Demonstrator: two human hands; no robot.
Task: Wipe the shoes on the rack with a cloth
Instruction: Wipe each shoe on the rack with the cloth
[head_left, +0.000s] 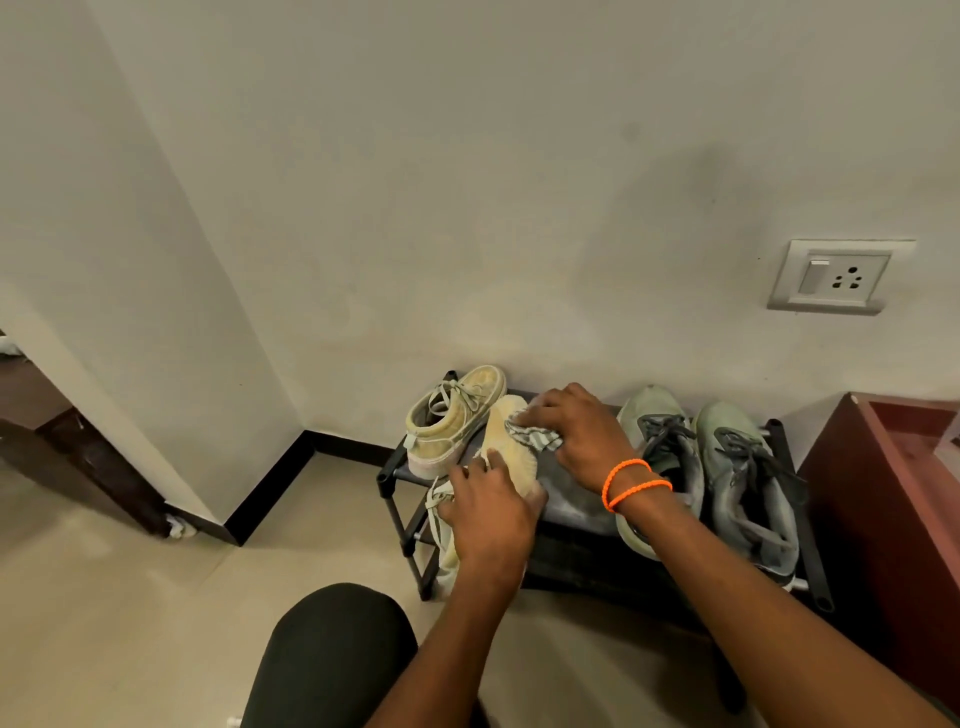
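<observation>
A low black shoe rack (400, 457) stands against the wall. My left hand (491, 512) grips a cream canvas shoe (511, 447) turned sole-up above the rack, its laces hanging down. My right hand (576, 431), with orange bands on the wrist, presses a grey striped cloth (532, 436) onto the shoe's sole near the toe. The matching cream shoe (454, 415) sits upright on the rack's left end. Two grey-green sneakers (727, 467) lie side by side on the rack's right end.
A dark red cabinet (883, 478) stands right of the rack. A wall socket (836, 278) is above it. Dark wooden furniture (62, 441) is at the far left. My knee in black cloth (332, 654) is in front, on a beige tiled floor.
</observation>
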